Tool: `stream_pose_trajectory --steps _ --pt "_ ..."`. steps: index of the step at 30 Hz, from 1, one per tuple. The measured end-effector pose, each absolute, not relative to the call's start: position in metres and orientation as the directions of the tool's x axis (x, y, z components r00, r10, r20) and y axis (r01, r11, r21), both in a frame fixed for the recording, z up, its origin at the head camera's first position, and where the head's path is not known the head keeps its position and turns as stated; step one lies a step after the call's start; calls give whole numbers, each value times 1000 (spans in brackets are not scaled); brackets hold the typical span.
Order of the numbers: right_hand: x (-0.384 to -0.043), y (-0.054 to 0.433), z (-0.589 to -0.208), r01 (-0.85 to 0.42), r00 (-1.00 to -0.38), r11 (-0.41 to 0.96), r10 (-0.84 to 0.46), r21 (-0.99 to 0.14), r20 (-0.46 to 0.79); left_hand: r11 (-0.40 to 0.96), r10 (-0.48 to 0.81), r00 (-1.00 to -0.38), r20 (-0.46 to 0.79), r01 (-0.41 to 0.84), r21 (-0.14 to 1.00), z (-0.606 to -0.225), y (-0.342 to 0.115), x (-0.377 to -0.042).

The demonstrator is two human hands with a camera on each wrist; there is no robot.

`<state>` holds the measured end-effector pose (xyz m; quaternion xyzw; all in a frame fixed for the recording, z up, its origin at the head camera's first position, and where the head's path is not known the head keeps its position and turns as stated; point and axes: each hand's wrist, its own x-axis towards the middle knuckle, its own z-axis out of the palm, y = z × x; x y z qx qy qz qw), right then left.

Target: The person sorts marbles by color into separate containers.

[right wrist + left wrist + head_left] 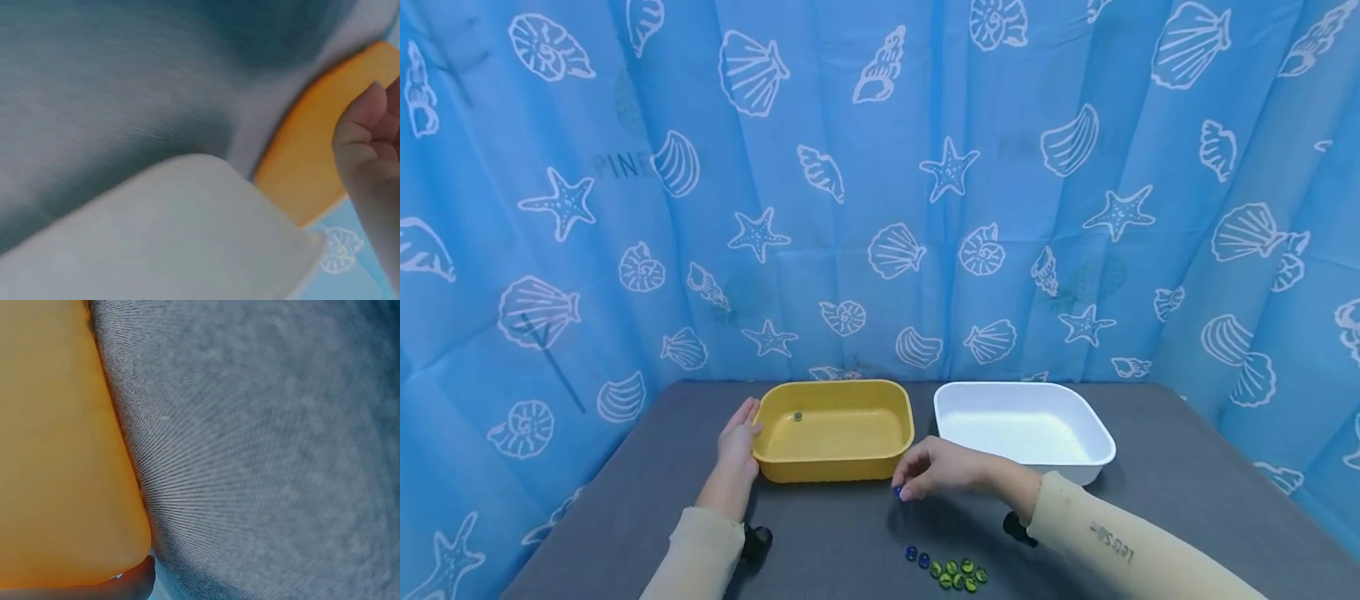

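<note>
A yellow basin stands on the grey table with a small dark round piece inside, toward its back left. My left hand holds its left side, the thumb at the rim and the fingers along the outer wall. In the left wrist view, a fingertip shows at the corner of the basin. My right hand pinches a blue marble between thumb and fingers, just off the basin's front right corner. Closer to me lie two blue marbles and several yellow-green marbles.
Right of the yellow basin stands a white basin, behind my right wrist; its wall fills the lower part of the right wrist view. Past the table hangs a blue curtain with white shells.
</note>
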<state>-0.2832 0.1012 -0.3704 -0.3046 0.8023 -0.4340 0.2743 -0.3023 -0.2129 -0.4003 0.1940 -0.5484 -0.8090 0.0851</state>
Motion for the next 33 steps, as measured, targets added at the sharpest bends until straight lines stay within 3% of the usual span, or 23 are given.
stream_pose_trajectory --steps 14,26,33 --pt "-308 54 -352 -144 -849 342 -525 -929 -62 -367 -357 -907 -222 -82 926 -401 -215 -304" --pt "-331 17 -374 -50 -897 551 -392 -833 -206 -378 -351 -913 -208 -65 924 -402 -212 -304" --pt "-341 5 -388 -14 -912 589 -339 -808 -231 -375 -357 -909 -215 -71 924 -400 -211 -303"
